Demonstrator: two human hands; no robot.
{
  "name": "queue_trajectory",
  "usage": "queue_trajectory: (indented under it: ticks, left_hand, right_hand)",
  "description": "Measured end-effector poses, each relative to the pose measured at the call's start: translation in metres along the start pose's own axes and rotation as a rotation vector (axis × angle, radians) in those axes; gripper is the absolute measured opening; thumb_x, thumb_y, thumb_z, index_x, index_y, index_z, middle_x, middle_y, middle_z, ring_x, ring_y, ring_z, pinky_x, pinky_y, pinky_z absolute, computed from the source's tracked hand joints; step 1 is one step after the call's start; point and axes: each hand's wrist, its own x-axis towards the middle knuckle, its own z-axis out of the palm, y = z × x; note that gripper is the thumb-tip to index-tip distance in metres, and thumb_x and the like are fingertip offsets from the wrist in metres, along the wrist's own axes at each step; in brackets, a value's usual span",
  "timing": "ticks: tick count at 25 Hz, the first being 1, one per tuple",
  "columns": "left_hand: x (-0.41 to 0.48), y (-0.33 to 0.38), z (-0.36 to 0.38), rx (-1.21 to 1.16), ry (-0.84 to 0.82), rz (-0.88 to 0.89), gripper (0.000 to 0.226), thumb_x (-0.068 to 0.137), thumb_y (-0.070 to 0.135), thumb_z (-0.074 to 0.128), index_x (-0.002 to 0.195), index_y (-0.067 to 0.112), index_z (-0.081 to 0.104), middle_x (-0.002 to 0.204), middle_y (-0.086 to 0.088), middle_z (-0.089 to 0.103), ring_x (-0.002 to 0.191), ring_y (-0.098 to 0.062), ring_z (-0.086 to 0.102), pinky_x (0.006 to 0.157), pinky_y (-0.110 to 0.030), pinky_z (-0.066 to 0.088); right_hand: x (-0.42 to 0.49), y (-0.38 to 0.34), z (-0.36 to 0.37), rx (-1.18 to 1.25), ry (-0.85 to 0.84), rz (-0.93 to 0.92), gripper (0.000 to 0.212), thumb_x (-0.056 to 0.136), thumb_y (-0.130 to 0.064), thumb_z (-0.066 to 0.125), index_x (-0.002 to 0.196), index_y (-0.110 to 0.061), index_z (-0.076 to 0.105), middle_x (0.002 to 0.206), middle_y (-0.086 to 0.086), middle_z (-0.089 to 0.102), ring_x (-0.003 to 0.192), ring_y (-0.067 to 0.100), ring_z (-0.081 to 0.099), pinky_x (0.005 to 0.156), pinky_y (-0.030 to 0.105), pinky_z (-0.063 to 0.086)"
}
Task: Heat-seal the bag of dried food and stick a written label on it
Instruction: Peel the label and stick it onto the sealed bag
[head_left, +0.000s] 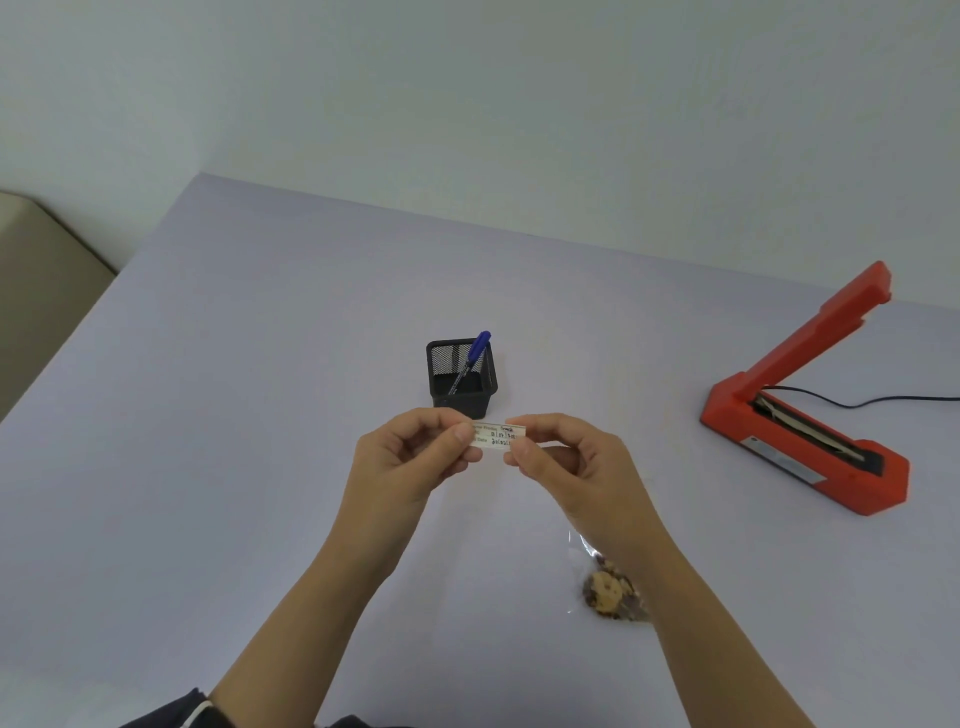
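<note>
A small white label (497, 435) with handwriting is held up above the table, pinched at its two ends. My left hand (415, 457) grips its left end between thumb and fingers. My right hand (566, 460) pinches the right end. The clear bag of dried food (605, 590) lies flat on the table below my right forearm, which hides part of it. The red heat sealer (800, 415) stands at the right with its arm raised.
A black mesh pen holder (460, 382) with a blue pen (475, 351) in it stands just behind my hands. The sealer's black cord (883, 400) runs off to the right. The table's far edge meets a pale wall.
</note>
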Motion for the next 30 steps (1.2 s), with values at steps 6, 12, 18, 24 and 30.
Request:
queue_trajectory:
  ticks: [6, 12, 18, 24, 30]
  left_hand:
    - [0.002, 0.000, -0.002, -0.014, 0.005, -0.056, 0.022, 0.085, 0.006, 0.060, 0.073, 0.018, 0.074, 0.072, -0.002, 0.073, 0.065, -0.009, 0.066, 0.064, -0.016, 0.054]
    - [0.010, -0.015, -0.008, -0.005, 0.039, -0.165, 0.011, 0.087, 0.008, 0.060, 0.085, 0.010, 0.071, 0.077, -0.005, 0.074, 0.070, -0.011, 0.067, 0.070, -0.018, 0.056]
    - [0.024, -0.044, -0.027, -0.092, 0.302, -0.269, 0.008, 0.088, 0.009, 0.061, 0.084, 0.012, 0.067, 0.088, -0.005, 0.072, 0.079, -0.018, 0.066, 0.074, -0.024, 0.052]
    - [0.015, -0.058, -0.046, -0.032, 0.406, -0.280, 0.010, 0.087, 0.007, 0.062, 0.081, 0.011, 0.069, 0.072, 0.004, 0.070, 0.073, -0.015, 0.062, 0.074, -0.024, 0.050]
    - [0.011, -0.078, -0.034, 0.029, 0.375, -0.306, 0.005, 0.084, 0.008, 0.066, 0.083, 0.010, 0.070, 0.081, -0.004, 0.069, 0.074, -0.014, 0.061, 0.073, -0.023, 0.050]
  right_hand:
    - [0.001, 0.008, 0.001, -0.208, -0.016, -0.179, 0.025, 0.075, -0.031, 0.067, 0.095, -0.016, 0.069, 0.092, -0.006, 0.070, 0.074, 0.004, 0.068, 0.064, 0.014, 0.052]
    - [0.013, 0.025, 0.010, -0.041, -0.069, 0.037, 0.010, 0.082, -0.016, 0.068, 0.091, -0.021, 0.070, 0.082, -0.011, 0.074, 0.075, 0.004, 0.066, 0.068, 0.015, 0.050]
    - [0.043, 0.092, 0.022, -0.015, -0.043, 0.381, 0.004, 0.086, -0.014, 0.063, 0.084, -0.017, 0.065, 0.081, 0.000, 0.066, 0.079, 0.013, 0.063, 0.077, 0.020, 0.052]
    - [0.077, 0.137, 0.032, -0.576, -0.030, 0.216, 0.009, 0.081, -0.007, 0.063, 0.087, -0.008, 0.070, 0.087, 0.008, 0.069, 0.076, 0.018, 0.061, 0.069, 0.022, 0.051]
    - [0.065, 0.128, 0.023, -0.548, 0.095, 0.093, 0.013, 0.084, -0.015, 0.062, 0.096, -0.010, 0.066, 0.097, 0.005, 0.063, 0.074, 0.018, 0.061, 0.076, 0.029, 0.049]
